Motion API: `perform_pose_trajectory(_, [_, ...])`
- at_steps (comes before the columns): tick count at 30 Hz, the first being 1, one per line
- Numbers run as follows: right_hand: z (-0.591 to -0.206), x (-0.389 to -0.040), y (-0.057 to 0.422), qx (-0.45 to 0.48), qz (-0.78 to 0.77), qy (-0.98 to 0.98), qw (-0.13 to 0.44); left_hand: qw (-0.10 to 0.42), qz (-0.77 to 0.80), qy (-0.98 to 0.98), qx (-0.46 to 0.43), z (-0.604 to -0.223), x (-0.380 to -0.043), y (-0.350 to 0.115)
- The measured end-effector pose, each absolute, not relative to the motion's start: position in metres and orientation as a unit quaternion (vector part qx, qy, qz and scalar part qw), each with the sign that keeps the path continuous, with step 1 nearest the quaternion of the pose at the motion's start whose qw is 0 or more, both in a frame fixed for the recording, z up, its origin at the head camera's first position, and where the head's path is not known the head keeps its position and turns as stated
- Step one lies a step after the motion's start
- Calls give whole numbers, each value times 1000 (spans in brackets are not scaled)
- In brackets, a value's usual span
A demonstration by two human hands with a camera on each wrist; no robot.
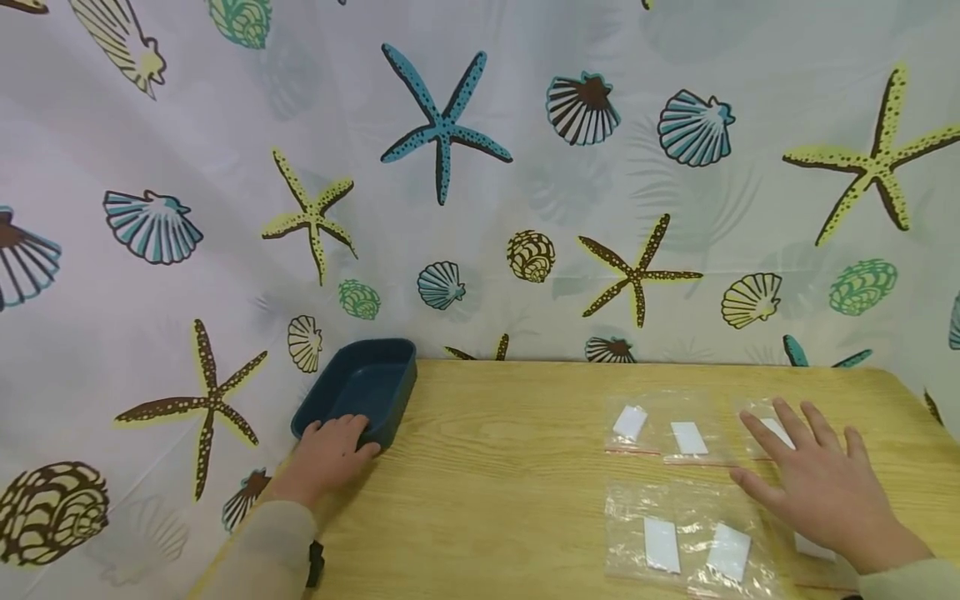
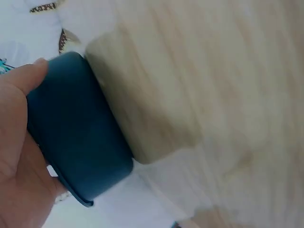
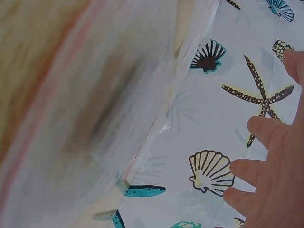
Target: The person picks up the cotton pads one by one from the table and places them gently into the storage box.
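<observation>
At the table's far left corner stands a dark blue rectangular plastic bin [image 1: 400, 400], with nothing seen inside it. My left hand [image 1: 326, 458] grips its near rim; in the left wrist view the thumb lies against the bin's outer side [image 2: 80, 128]. On the right, my right hand [image 1: 825, 483] is spread with straight fingers over several clear zip bags that hold white cards. The hand partly covers an upper-right bag [image 1: 772, 431] and a lower-right bag [image 1: 813, 546]. A blurred bag [image 3: 118, 95] fills much of the right wrist view, apart from the fingers [image 3: 266, 135].
More zip bags lie in two rows, including an upper-left bag [image 1: 630, 423], its neighbour [image 1: 690, 437] and lower bags [image 1: 662, 546]. The wood-grain table [image 1: 480, 475] meets a curtain [image 1: 480, 317] printed with shells and starfish at the back and left.
</observation>
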State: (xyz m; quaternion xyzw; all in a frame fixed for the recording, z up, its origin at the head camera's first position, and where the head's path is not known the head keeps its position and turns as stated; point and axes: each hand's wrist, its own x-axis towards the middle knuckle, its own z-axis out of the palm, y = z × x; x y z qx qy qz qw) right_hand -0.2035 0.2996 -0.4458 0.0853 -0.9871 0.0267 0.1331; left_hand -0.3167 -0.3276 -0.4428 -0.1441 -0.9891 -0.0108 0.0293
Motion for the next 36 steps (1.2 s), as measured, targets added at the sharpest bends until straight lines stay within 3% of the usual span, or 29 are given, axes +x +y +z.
perform_pose_trajectory(9, [-447, -202, 301, 85, 34, -985, 147, 30, 1, -983, -180, -442, -318, -334])
perform_pose_trajectory(19, [-450, -203, 297, 87, 35, -987, 131, -6, 0, -981, -192, -442, -318, -337])
perform_pose_trajectory(36, [-449, -202, 296, 83, 45, -986, 139, -42, -8, -973, -225, -441, -312, -301])
